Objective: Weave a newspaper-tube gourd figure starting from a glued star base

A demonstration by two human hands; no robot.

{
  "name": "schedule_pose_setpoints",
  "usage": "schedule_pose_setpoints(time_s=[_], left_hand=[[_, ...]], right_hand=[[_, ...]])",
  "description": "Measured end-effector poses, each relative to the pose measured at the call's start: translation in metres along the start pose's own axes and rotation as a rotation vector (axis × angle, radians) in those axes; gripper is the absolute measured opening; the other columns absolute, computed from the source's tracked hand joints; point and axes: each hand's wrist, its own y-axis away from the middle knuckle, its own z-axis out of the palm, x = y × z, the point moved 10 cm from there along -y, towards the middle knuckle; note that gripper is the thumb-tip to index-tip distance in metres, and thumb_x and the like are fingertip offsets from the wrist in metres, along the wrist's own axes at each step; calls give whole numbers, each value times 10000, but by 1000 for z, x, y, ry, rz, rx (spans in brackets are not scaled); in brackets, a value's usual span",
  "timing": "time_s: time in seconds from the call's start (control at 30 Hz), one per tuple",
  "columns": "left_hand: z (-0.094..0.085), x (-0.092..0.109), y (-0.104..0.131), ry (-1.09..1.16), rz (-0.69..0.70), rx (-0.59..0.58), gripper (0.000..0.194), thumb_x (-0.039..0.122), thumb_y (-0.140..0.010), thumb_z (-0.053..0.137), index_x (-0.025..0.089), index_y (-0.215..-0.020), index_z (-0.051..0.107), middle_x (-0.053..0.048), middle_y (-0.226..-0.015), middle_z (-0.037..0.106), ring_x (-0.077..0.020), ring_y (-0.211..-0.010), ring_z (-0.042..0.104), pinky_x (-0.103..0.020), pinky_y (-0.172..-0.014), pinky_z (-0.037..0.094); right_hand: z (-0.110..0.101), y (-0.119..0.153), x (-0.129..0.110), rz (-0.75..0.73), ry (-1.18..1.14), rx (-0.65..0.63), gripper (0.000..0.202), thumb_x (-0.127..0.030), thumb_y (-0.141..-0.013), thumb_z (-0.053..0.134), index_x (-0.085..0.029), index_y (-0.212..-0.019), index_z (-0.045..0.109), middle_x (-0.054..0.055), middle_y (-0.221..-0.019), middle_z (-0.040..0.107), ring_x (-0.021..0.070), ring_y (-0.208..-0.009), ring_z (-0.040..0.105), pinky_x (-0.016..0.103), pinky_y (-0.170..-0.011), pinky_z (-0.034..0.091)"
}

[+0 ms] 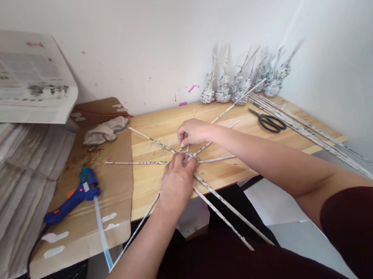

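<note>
Rolled newspaper tubes (pixel 214 159) spread out like spokes over the wooden table, joined at a small woven centre (pixel 191 157). My left hand (pixel 177 177) lies on that centre, thumb and fingers closed about it and partly covering it. Just beyond, my right hand (pixel 194 132) pinches a newspaper tube close to the weave; its fingertips hide part of the grip. Two spokes run off the table's front edge toward my lap, and another slants under my left forearm.
Black scissors (pixel 270 122) lie at right, beside a bundle of loose paper tubes (pixel 297 124). Several woven gourd-shaped pieces (pixel 224 90) stand along the wall. At left, a blue glue gun (pixel 86 190) and a glove (pixel 105 131) rest on cardboard (pixel 117 193), near stacked newspapers (pixel 20 184).
</note>
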Motion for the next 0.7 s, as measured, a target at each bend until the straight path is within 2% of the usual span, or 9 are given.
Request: schedule_pose_setpoints(time_s=[0.3, 0.7], left_hand=[[0, 0, 0, 19, 3, -7, 272, 203, -944, 477, 283, -1170, 606, -98, -1267, 517, -247, -1161, 526, -394, -963, 454], [0, -1, 0, 9, 7, 12, 258, 215, -943, 493, 283, -1162, 612, -97, -1269, 522, -249, -1148, 535, -387, -955, 458]], right_hand=[[3, -6, -2, 30, 48, -63, 156, -282, -755, 769, -209, -891, 794, 17, -843, 761, 122, -729, 637, 212, -598, 374], [2, -4, -12, 58, 139, -84, 166, -269, -757, 776, -208, -910, 789, 20, -846, 759, 138, -732, 652, 232, -594, 373]])
